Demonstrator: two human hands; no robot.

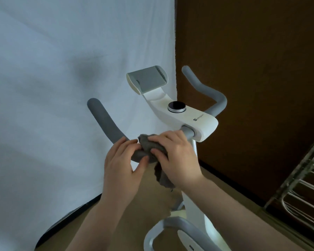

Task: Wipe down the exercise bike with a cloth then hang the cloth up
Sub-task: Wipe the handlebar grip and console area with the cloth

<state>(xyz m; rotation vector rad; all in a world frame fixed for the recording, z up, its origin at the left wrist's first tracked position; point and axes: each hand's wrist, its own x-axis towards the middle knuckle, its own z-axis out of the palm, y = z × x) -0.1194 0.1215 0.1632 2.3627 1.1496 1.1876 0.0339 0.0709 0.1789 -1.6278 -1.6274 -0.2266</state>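
Both hands' fingers (163,140) curled around the grey cloth (149,142) on the left handlebar (105,122).

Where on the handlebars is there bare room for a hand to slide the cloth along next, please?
Free: the right handlebar, from the white console to its raised tip, and the left handlebar above the left hand. Crowded: the lower left bend, where both hands grip the cloth, the right hand nearest the console.

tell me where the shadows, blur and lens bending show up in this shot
Head view: a soft dark shadow falls on the white backdrop; the metal rack at the right edge is smeared and bowed by the wide lens; the cloth and handlebar stay fairly sharp.
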